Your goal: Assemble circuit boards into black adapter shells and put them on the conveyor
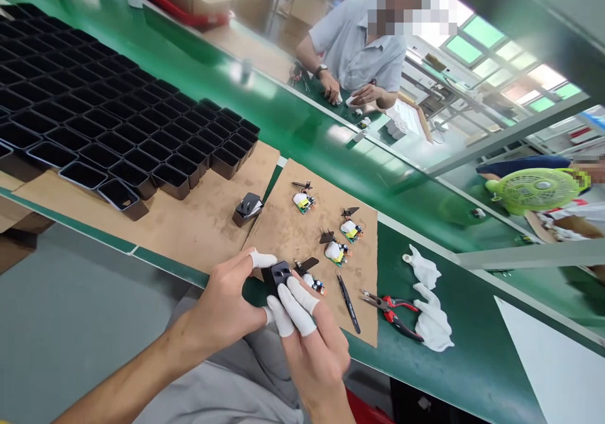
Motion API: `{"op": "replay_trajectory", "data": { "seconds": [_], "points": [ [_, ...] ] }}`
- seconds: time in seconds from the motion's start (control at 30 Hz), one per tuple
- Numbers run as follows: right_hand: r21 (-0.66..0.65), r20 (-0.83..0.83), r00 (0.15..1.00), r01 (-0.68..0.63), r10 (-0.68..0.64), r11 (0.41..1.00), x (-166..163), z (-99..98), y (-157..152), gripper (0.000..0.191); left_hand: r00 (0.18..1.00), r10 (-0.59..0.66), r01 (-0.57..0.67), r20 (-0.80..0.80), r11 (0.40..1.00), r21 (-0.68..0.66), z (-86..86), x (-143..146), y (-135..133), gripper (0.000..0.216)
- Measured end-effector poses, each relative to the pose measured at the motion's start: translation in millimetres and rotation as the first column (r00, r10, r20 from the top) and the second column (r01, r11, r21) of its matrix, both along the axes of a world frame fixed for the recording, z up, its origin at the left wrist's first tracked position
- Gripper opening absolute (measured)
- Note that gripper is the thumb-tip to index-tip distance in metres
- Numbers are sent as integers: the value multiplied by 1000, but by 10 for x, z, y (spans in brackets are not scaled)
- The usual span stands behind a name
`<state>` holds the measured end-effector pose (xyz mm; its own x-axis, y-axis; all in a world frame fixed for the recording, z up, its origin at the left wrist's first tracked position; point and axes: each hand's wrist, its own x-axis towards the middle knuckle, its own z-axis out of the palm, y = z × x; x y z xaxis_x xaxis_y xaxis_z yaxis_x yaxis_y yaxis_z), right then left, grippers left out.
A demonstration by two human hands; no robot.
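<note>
A small black power adapter (pixel 280 273) with plug prongs on its upper face is held between both hands over the table's front edge. My left hand (pixel 229 298) grips its left side, with the thumb low and a finger along the top. My right hand (pixel 314 342) has its fingertips pressed against the near and right sides. White finger cots cover the fingertips of both hands. Just beyond lie several small circuit boards (pixel 335 252) with white and yellow parts, each beside a black plate. One of them is partly hidden behind my right hand.
Another black adapter (pixel 247 208) rests on the brown cardboard (pixel 208 222). Rows of black open cases (pixel 118 140) fill the left. Tweezers (pixel 348 303), red-handled pliers (pixel 394 314) and crumpled white gloves (pixel 432 320) lie right. Across sits a co-worker (pixel 354 52); a green fan (pixel 541 188) stands beyond.
</note>
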<state>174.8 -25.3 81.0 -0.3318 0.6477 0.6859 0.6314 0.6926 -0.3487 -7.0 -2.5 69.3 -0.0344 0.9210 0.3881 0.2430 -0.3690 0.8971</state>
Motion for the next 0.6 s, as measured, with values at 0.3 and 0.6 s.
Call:
{"op": "replay_trajectory", "data": {
  "seconds": [0.3,0.6],
  "points": [
    [20,68,997,-45,44,999,-70,-211,177,47,985,-76,51,-153,986,-157,-190,-52,132,51],
    [-39,69,997,31,-28,999,-78,-67,29,46,984,-12,4,-178,999,-47,-113,-55,19,57]
  ]
}}
